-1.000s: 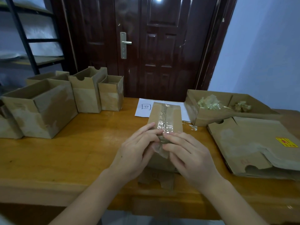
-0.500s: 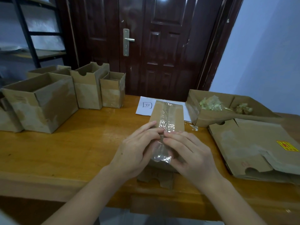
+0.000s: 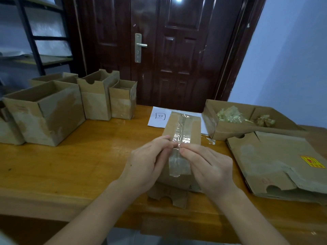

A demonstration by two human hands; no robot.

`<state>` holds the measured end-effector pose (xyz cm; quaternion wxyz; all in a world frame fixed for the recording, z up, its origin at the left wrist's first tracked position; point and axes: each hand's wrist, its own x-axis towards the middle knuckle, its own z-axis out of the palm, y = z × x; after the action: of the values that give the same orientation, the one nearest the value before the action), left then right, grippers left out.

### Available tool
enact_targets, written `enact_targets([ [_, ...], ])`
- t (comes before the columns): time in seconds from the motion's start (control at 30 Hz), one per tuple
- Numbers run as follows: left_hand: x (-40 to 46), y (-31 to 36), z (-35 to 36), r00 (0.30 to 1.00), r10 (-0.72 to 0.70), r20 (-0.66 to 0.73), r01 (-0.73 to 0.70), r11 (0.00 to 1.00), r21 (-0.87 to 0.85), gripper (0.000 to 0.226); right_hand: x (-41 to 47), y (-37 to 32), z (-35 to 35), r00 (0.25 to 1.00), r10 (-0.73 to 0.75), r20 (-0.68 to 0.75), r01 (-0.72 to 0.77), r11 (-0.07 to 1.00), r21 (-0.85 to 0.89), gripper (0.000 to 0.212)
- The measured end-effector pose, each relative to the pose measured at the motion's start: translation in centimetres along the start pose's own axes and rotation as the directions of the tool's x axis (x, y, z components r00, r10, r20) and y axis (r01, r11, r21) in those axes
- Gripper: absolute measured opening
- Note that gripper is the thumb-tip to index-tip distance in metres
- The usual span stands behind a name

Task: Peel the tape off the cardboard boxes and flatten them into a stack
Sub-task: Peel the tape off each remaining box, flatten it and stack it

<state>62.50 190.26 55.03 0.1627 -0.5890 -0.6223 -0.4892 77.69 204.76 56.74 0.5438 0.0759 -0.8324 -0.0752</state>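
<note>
Since the earlier frame, the loose tape (image 3: 178,162) end hangs lower while both hands stay at the box (image 3: 192,124) mid-table. Left hand (image 3: 146,167) and right hand (image 3: 210,167) pinch it; pull slowly and low. Taped boxes (image 3: 44,112) wait left; flattened cardboard (image 3: 276,160) lies right, nothing blocking.

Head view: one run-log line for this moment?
step: peeling | hands: both pinch tape on box | flattened stack: right

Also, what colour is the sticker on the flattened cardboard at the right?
Yellow with red print, on the flattened cardboard; the sticker shows best in the head view.
</note>
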Motion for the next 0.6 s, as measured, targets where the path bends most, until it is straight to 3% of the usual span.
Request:
enact_targets([
  [0.17, 0.5, 0.7, -1.0, 0.994, -0.075, 0.08, 0.085, 0.988, -0.126, 0.039, 0.0, 0.1, 0.2, 1.0, 0.004, 0.006, -0.003, 0.999, -0.042, 0.016],
  [0.3, 0.9, 0.5, -1.2, 0.994, -0.036, 0.103, 0.035, 0.999, 0.01, 0.033, 0.3, -0.3, -0.1, 0.997, 0.065, 0.035, -0.065, 0.998, 0.012, 0.014],
  [0.43, 1.1, 0.7, -0.7, 1.0, 0.024, -0.016, -0.024, 1.0, -0.001, 0.024, 1.3, -0.5, -1.0, 0.974, 0.179, 0.141, -0.195, 0.975, 0.111, 0.018],
  [0.6, 1.5, 1.0, -0.2, 0.995, 0.066, -0.079, -0.06, 0.995, 0.082, 0.017, 2.2, -0.8, -2.8, 0.872, 0.38, 0.308, -0.459, 0.853, 0.247, 0.043],
])
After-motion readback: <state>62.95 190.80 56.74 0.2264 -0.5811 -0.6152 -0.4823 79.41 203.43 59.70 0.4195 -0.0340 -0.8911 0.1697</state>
